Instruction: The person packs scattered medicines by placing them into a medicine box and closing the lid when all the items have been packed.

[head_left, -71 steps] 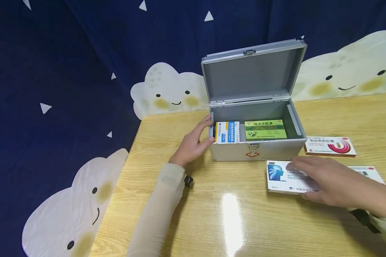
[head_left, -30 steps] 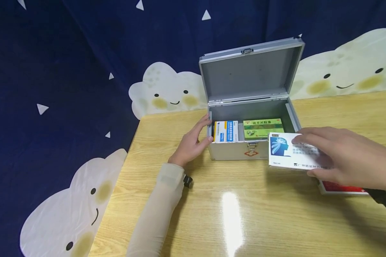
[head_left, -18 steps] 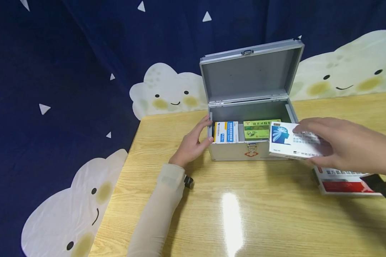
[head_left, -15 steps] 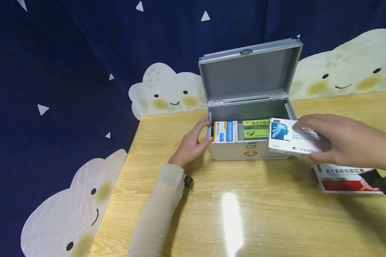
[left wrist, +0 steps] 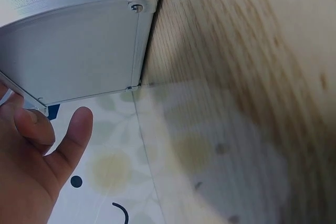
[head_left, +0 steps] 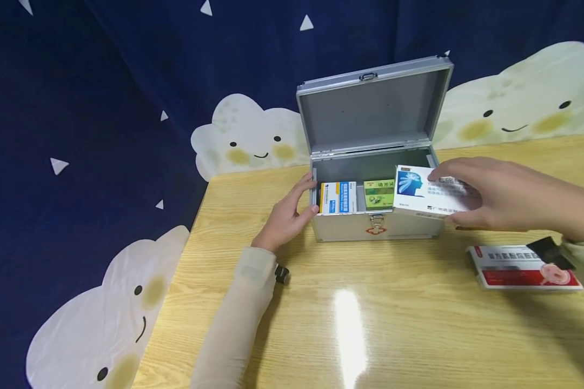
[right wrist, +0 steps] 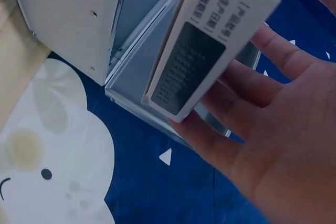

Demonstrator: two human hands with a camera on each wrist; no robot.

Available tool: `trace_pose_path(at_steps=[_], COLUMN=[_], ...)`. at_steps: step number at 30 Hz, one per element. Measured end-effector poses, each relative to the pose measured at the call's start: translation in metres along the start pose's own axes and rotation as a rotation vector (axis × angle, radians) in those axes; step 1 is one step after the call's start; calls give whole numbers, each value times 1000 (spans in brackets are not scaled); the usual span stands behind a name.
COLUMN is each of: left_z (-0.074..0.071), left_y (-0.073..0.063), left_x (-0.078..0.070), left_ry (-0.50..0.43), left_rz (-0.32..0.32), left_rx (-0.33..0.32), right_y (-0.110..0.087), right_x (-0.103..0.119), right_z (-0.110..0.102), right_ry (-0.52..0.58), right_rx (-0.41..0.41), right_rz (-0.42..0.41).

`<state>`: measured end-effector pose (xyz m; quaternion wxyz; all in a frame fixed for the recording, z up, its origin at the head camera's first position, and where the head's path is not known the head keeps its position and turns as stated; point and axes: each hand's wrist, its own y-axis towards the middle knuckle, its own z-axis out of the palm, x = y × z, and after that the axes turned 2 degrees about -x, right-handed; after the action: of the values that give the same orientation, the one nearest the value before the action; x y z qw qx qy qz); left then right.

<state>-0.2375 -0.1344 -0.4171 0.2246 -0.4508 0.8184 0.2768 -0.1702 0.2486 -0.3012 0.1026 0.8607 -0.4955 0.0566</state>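
Observation:
An aluminium first-aid case [head_left: 350, 227] stands at the back of the table with its lid [head_left: 370, 113] raised. My left hand [head_left: 284, 219] rests against its left end, fingers and thumb touching the upper edge; in the left wrist view a finger sticks out past the wall. My right hand [head_left: 486, 192] pinches a white medicine box [head_left: 418, 197] with a blue head picture. That box is tilted over the case's front right, covering part of a green medicine box [head_left: 378, 194] inside. Left of the green one sits a white, blue and yellow medicine box [head_left: 339, 198].
A white and red medicine box [head_left: 521, 273] lies on the wooden table [head_left: 297, 335], partly under the right wrist strap. Behind the table hangs a dark blue curtain [head_left: 253, 48] with cloud pictures.
My right hand has lifted the white medicine box off the table and carried it up and left over the case's front edge. The left hand has kept its place.

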Motion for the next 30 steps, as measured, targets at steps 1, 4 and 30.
trace_pose_path(at_steps=[1, 4, 30], left_z=[0, 1, 0], left_y=[0, 1, -1], left_x=[0, -1, 1], left_ry=[0, 7, 1], left_rz=[3, 8, 12], left_rx=[-1, 2, -7], right_y=[1, 6, 50], right_x=[0, 1, 4], right_z=[0, -1, -8], right_ry=[5, 15, -5], right_rx=[2, -4, 94], right_rz=[-4, -30, -20])
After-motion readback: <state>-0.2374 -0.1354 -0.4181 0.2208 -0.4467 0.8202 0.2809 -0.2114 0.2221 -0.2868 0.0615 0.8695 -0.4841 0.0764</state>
